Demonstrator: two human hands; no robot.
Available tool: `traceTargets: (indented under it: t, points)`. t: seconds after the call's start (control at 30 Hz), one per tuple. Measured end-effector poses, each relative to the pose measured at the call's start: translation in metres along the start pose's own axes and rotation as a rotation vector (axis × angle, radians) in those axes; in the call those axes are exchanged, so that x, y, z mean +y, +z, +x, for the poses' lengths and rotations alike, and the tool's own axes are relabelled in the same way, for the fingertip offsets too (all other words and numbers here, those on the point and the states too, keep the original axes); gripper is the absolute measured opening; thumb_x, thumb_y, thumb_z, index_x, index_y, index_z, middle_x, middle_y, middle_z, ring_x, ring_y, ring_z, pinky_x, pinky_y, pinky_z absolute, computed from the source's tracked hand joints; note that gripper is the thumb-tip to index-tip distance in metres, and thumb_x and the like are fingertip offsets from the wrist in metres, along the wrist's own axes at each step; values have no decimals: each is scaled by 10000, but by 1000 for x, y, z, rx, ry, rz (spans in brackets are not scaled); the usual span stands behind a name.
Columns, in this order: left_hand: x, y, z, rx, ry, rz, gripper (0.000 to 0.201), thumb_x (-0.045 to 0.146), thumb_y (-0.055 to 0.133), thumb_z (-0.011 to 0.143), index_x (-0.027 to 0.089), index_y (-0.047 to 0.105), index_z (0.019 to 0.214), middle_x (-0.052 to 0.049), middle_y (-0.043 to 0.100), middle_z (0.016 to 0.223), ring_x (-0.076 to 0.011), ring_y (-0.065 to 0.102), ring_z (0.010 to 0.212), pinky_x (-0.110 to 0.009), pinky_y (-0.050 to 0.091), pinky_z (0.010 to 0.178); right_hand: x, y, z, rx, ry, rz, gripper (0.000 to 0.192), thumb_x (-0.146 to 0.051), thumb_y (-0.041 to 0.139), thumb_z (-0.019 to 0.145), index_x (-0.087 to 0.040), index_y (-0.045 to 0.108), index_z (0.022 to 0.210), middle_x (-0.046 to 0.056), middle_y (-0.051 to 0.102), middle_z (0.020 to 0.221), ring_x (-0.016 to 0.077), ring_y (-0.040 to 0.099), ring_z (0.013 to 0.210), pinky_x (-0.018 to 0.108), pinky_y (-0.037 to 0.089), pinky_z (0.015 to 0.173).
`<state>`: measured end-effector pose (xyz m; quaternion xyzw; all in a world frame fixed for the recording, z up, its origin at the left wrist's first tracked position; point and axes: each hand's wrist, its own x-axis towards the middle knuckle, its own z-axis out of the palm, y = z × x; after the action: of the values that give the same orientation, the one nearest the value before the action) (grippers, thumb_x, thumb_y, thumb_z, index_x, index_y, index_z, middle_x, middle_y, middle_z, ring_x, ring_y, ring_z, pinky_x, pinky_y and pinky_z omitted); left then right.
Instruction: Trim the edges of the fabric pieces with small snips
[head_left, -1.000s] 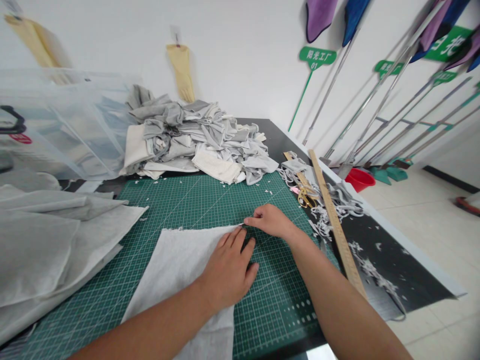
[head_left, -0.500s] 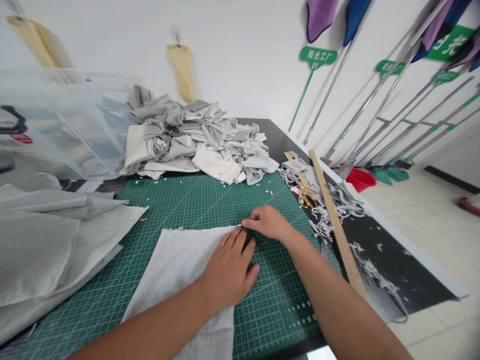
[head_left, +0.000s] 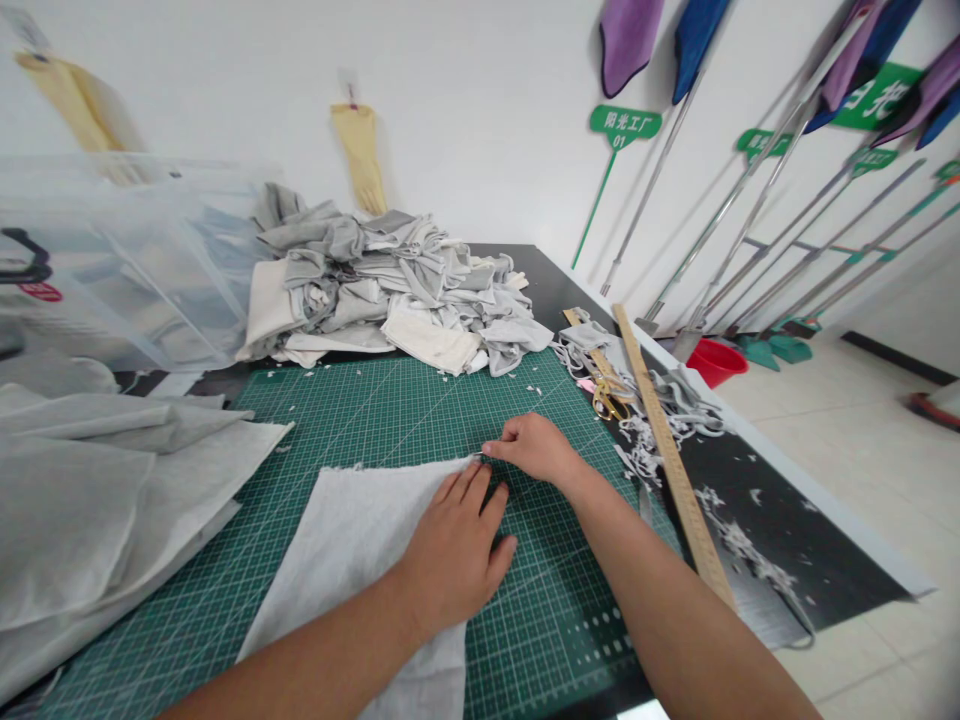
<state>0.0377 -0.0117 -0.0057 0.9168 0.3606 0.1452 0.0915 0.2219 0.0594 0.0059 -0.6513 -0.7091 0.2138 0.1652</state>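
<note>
A light grey piece of cloth [head_left: 360,540] lies flat on the green cutting mat [head_left: 555,600], its far edge frayed. My left hand [head_left: 457,550] rests on the cloth's right side, fingers stretched toward the far right corner. Just beyond those fingertips, my right hand [head_left: 529,447] is closed in a pinch at that corner. A tiny pale thing shows at its fingertips, too small to name. Loose grey fabric [head_left: 75,500] is heaped at the left of the mat.
Behind the mat is a pile of grey and white cloths [head_left: 397,290], beside a clear plastic box [head_left: 150,270]. On the right lie a wooden ruler [head_left: 667,450], gold-handled scissors [head_left: 609,402] and fabric scraps [head_left: 739,530]. Mops and a red bucket [head_left: 716,362] stand past the table edge.
The camera view has shifted slightly, with the background sitting a little lower and further left. Both hands stay at the cloth's far right corner, almost unmoved.
</note>
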Motion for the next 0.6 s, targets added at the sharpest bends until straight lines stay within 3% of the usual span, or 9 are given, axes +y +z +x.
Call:
traceTargets:
  t: [0.6]
  points:
    - [1,-2,-1,-11,-6,12,491,414,438,910,156,458,1326,-153,392,1424,-304,309,1350,-498,273,1101,7,-3,2,-56,-30,18,456,-602,587,734,-183,587,552,-33,511,490,97,445,489,247,259,468]
